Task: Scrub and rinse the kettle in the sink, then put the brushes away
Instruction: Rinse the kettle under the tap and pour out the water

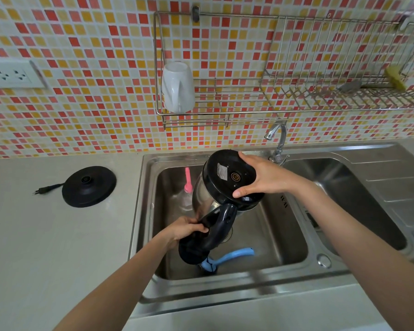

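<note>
The steel kettle [204, 194] with a black base and handle hangs upside down and tilted over the left sink basin [282, 237]. My left hand [185, 229] grips the black handle near the open lid. My right hand [261, 175] holds the rim of the kettle's black bottom, thumb at its lower edge. A pink-handled brush [188, 181] leans in the basin's far left corner. On the basin floor below the kettle lies a blue-handled brush [232, 256], its head partly hidden by the lid.
The kettle's black power base [89, 186] with its plug sits on the counter at left. The tap [277, 139] stands behind the sink. A wall rack [225, 111] holds a white mug [178, 88] and a yellow sponge [396, 77]. A second basin [344, 187] lies to the right.
</note>
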